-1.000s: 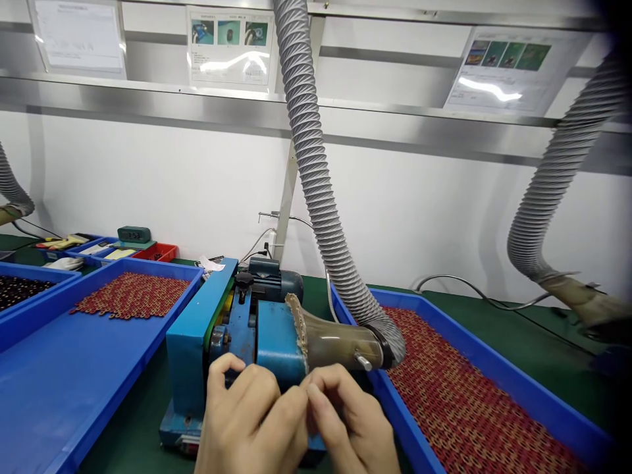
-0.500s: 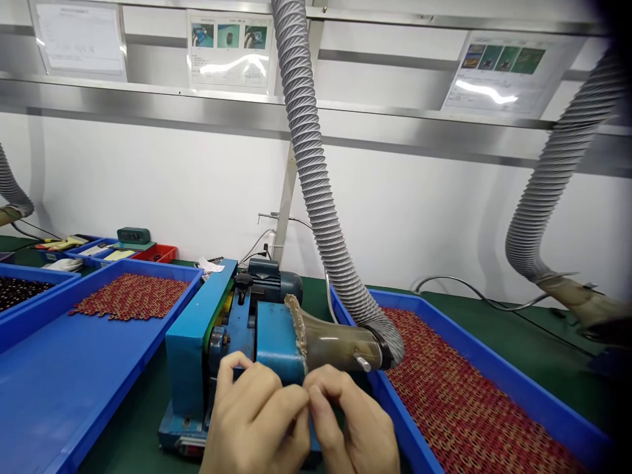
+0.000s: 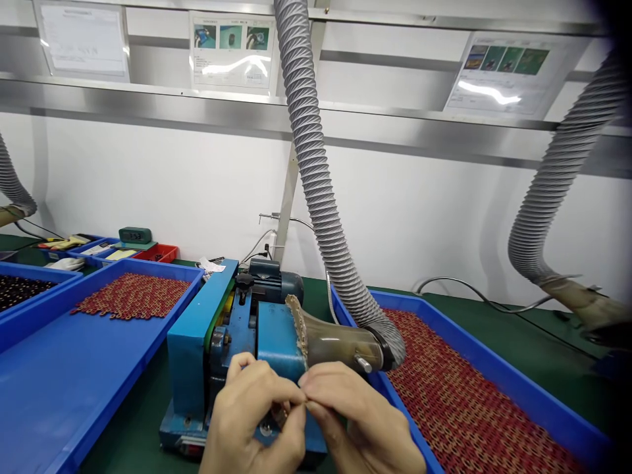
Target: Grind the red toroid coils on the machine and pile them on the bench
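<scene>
My left hand (image 3: 254, 418) and my right hand (image 3: 360, 421) meet fingertip to fingertip at the front of a small blue bench machine (image 3: 237, 342). Both are pinched together on a small piece (image 3: 280, 413) that I cannot make out. Behind them a tan funnel (image 3: 336, 342) joins the machine to a grey ribbed hose (image 3: 316, 171). A blue tray (image 3: 494, 368) to the right is covered with small red rings. Another blue tray (image 3: 74, 382) to the left has a patch of red rings (image 3: 133, 296) at its far end.
A second ribbed hose (image 3: 557, 178) hangs at the right, a third at the far left edge. Small bins (image 3: 158, 252) and a green clock (image 3: 134, 235) stand at the back left. Another tray (image 3: 24, 286) holds dark parts. Instruction sheets (image 3: 231, 49) hang on the rail above.
My fingertips have drawn closer together and shifted slightly to the right and up in front of the machine. A small piece now shows under the left fingers.
</scene>
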Available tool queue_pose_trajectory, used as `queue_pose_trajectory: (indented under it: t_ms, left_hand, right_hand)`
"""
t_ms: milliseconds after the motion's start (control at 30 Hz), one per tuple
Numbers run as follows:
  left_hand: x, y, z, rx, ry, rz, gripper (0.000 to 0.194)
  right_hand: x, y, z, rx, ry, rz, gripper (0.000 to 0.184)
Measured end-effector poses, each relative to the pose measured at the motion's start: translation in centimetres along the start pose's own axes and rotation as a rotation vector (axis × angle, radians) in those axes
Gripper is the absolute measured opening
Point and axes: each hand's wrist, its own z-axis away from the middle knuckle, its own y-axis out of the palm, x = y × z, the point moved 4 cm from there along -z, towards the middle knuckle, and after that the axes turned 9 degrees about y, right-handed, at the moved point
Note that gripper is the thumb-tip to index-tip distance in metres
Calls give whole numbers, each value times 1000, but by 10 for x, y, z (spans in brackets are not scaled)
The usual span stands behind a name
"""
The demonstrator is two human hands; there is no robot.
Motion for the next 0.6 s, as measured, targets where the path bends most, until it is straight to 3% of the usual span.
queue_pose_trajectory:
  t_ms: [67, 100, 133, 200, 267, 333, 400, 533, 600]
  left_hand:
    - [-5, 3, 2, -41, 70, -143, 23]
    - [-7, 4, 4, -70, 103, -224, 22]
    - [-10, 5, 5, -97, 131, -297, 22]
    - [-13, 7, 7, -127, 161, -385, 21]
    - [-13, 6, 6, -140, 150, -358, 22]
    - [-8, 4, 4, -139, 88, -228, 23]
    - [-3, 3, 2, -117, 12, -72, 23]
    - [1, 4, 2, -18, -12, 21, 22]
    - [-1, 6, 5, -17, 46, -84, 22]
  right_hand:
    - [-1, 2, 2, -21, 38, 72, 25]
    - [-4, 3, 4, -27, 141, 53, 17]
    - [-9, 5, 6, -18, 292, -25, 17]
    - [-20, 10, 11, 39, 602, -320, 33]
    - [-22, 14, 12, 82, 708, -573, 40]
    - [-19, 9, 8, 69, 589, -543, 32]
    - [-14, 2, 3, 41, 395, -360, 9]
    - [-3, 0, 3, 9, 56, -71, 28]
    - [-2, 2, 5, -33, 65, 94, 21]
